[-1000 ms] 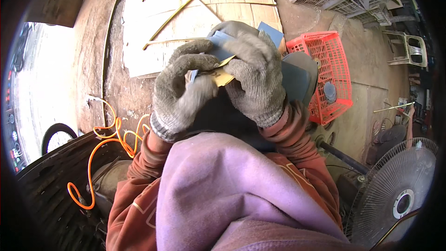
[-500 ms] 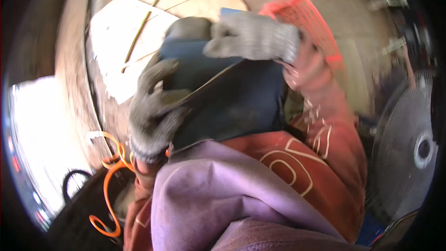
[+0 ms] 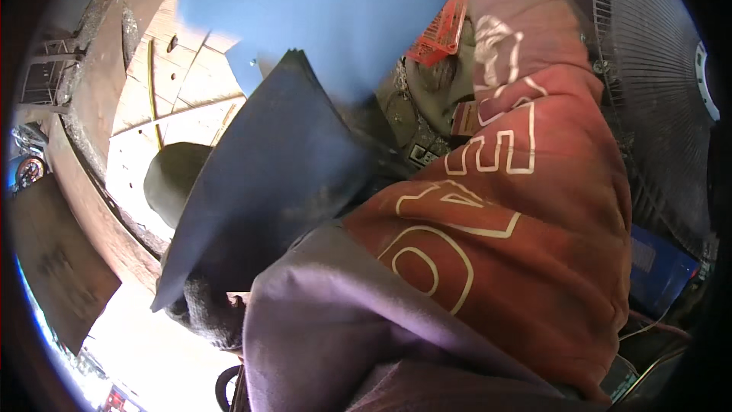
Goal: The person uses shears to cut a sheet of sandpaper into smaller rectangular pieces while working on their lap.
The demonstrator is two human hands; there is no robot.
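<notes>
A dark blue, flexible sheet (image 3: 259, 168) stands tilted in front of me, its pointed upper corner showing more than one layer. My left hand (image 3: 202, 313), in a grey knit glove, is at its lower left edge; the sheet covers most of the fingers, which appear closed on it. A lighter blue sheet (image 3: 320, 15), blurred by motion, spreads across the top and overlaps the dark one. My right forearm, in a red sleeve (image 3: 526, 46), reaches up past the top edge beside this lighter sheet. The right hand itself is out of the picture.
A rounded dark grey-green thing (image 3: 177, 183) shows behind the dark sheet. Pale wooden boards (image 3: 137, 114) lie beyond. A red plastic basket (image 3: 442, 30) is at the upper middle, a large fan (image 3: 648, 84) at the right, and a blue box (image 3: 657, 267) below it.
My right hand has moved up out of view, and a light blue sheet now spreads at the top. The left hand has gone lower, behind the dark sheet. My view has turned.
</notes>
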